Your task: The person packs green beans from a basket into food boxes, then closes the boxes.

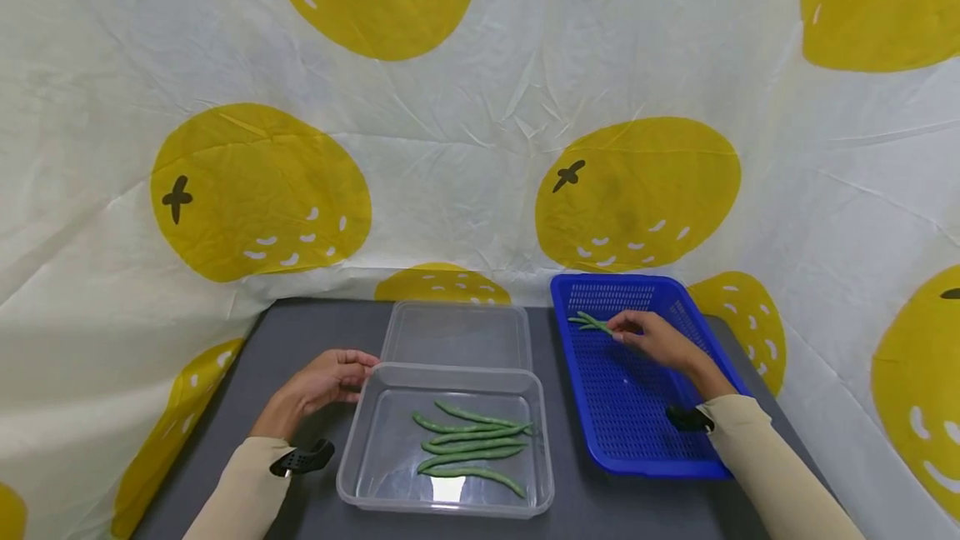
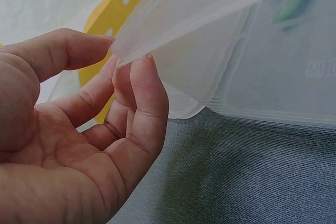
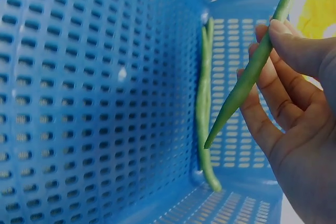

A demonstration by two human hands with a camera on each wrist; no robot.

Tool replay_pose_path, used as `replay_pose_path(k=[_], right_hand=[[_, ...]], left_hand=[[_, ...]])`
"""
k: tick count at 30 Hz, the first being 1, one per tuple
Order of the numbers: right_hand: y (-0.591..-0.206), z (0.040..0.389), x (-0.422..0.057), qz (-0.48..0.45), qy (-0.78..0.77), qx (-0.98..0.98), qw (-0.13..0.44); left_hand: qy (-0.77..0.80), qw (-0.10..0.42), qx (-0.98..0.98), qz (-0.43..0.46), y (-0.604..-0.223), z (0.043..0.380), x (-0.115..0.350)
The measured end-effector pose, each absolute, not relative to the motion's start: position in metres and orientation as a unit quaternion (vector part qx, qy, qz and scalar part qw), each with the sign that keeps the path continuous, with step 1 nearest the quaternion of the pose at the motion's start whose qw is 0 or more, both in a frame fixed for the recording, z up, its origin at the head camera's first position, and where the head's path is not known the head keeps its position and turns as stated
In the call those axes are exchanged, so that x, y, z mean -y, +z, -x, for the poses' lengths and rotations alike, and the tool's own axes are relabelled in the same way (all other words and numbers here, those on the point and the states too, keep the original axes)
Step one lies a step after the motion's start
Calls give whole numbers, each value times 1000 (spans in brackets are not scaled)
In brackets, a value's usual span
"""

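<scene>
Over the blue perforated basket (image 1: 592, 432), my right hand (image 1: 660, 344) pinches a green bean (image 3: 244, 85) between thumb and fingers. Beneath it, more green beans (image 3: 203, 98) lie along the far end of the basket floor. My left hand (image 1: 330, 377) is at the far left corner of a clear plastic container (image 1: 382, 452). In the left wrist view, thumb and fingers pinch the container's rim (image 2: 144, 45). Several green beans (image 1: 472, 445) lie side by side inside the container, mostly toward its right half.
Behind the container, a clear plastic lid (image 1: 457, 333) lies flat on the dark grey table (image 1: 318, 327). A white cloth (image 1: 450, 173) with yellow fruit prints hangs behind the table and along its sides. The basket stands to the container's right, with a strip of table between them.
</scene>
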State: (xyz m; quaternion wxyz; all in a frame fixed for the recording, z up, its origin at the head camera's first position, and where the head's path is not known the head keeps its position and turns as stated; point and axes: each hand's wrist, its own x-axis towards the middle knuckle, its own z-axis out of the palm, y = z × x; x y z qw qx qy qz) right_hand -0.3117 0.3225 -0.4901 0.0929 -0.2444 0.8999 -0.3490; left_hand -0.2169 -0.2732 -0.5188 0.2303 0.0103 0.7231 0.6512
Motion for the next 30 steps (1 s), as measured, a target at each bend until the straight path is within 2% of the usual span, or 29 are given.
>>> replay_pose_path(k=[30], right_hand=[[-455,258,-255,303,-383,-870,64]], left_hand=[[658,230,-717,0,-520,218,271]])
